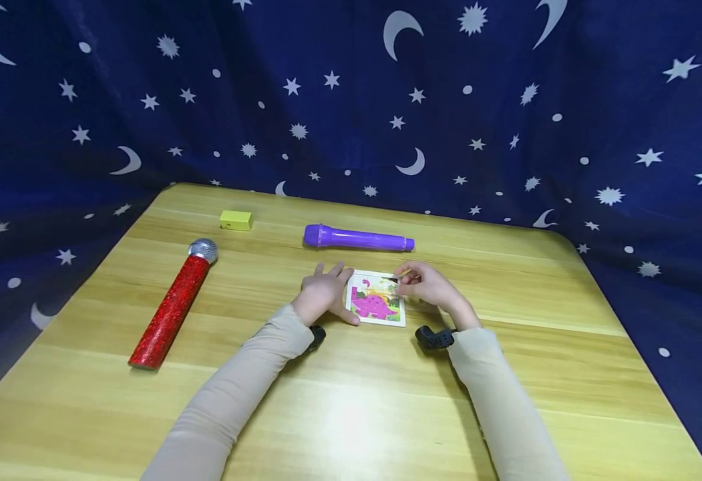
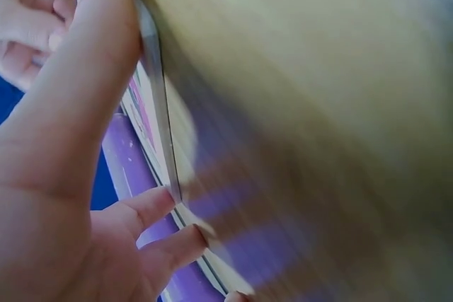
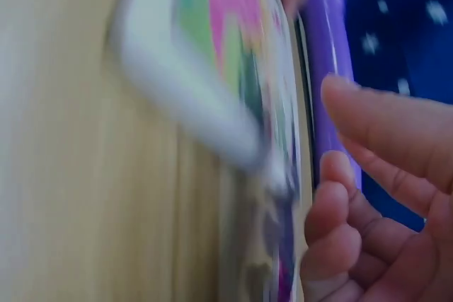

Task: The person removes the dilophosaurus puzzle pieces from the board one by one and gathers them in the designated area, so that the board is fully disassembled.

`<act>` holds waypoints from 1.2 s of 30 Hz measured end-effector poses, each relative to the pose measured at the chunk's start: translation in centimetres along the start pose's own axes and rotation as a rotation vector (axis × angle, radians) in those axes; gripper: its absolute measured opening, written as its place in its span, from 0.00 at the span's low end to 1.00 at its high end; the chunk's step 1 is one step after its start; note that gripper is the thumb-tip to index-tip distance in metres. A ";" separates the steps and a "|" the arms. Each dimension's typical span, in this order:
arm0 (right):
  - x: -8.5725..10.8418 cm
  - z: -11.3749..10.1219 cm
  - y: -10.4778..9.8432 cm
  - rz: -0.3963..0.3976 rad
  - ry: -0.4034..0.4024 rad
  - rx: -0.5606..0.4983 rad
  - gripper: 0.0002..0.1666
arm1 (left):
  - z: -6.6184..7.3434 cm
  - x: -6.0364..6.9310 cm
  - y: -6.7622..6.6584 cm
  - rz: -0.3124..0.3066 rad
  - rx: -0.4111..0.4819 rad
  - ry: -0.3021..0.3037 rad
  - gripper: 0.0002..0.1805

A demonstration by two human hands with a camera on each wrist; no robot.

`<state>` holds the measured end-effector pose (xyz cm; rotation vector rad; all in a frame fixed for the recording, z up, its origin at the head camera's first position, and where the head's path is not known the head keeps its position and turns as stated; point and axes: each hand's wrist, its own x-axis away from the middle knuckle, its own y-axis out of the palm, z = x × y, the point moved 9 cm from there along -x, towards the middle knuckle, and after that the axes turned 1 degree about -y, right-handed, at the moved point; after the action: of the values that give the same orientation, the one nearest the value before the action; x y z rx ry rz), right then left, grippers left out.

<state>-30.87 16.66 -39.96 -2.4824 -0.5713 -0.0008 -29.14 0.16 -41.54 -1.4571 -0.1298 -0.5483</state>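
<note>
A square white-framed picture puzzle [image 1: 376, 307] with a pink dinosaur lies on the table. Along its left side my left hand [image 1: 322, 295] rests with spread fingers, the thumb by the near corner; the left wrist view shows fingers [image 2: 152, 206] against the frame's edge. My right hand [image 1: 429, 286] is at the far right corner, where a small dark patch shows. In the right wrist view the right hand [image 3: 382, 203] has its thumb apart from loosely curled fingers, with nothing visible between them. Blur hides detail of the puzzle [image 3: 233, 5] there.
A purple toy microphone [image 1: 359, 239] lies just beyond the puzzle. To the left are a red glittery microphone [image 1: 173, 310] with a silver head and a yellow block [image 1: 236, 220]. A dark blue curtain [image 1: 351, 107] with moons and stars hangs behind the wooden table [image 1: 338, 414].
</note>
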 end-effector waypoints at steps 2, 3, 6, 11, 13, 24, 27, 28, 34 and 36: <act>-0.7 -0.9 1.3 -0.037 -0.027 0.014 0.19 | 0.0 -0.2 0.1 -0.005 -0.001 -0.003 0.64; -1.0 -1.2 1.8 -0.049 -0.034 0.029 0.19 | 0.0 -0.2 0.1 -0.005 -0.003 -0.003 0.64; -1.6 -1.4 2.4 -0.036 -0.026 0.095 0.18 | -0.2 -0.2 0.1 -0.008 -0.005 -0.001 0.64; -1.7 -1.5 1.9 0.034 -0.011 0.218 0.17 | -0.1 -0.1 0.0 -0.004 -0.006 0.007 0.64; -1.7 -1.6 1.8 0.042 -0.013 0.240 0.18 | -0.1 0.0 -0.1 0.001 -0.006 0.011 0.64; -1.3 -2.2 2.2 0.040 -0.048 0.439 0.24 | -0.1 -0.4 0.0 0.011 -0.026 0.028 0.64; -1.2 -2.6 2.4 0.037 -0.090 0.516 0.25 | -0.1 -0.3 0.0 0.013 -0.022 0.028 0.64; -1.2 -2.7 2.5 0.033 -0.105 0.531 0.26 | -0.1 -0.3 -0.1 0.013 -0.020 0.028 0.64; -0.8 -2.6 3.0 -0.017 -0.085 0.505 0.30 | -0.1 0.0 -0.1 0.006 -0.012 0.023 0.64; -0.8 -2.3 3.0 -0.023 -0.058 0.473 0.30 | 0.0 0.0 -0.1 0.007 -0.009 0.024 0.64</act>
<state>-30.17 12.92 -39.80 -2.0211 -0.5508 0.1778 -29.21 0.16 -41.48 -1.4588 -0.1036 -0.5613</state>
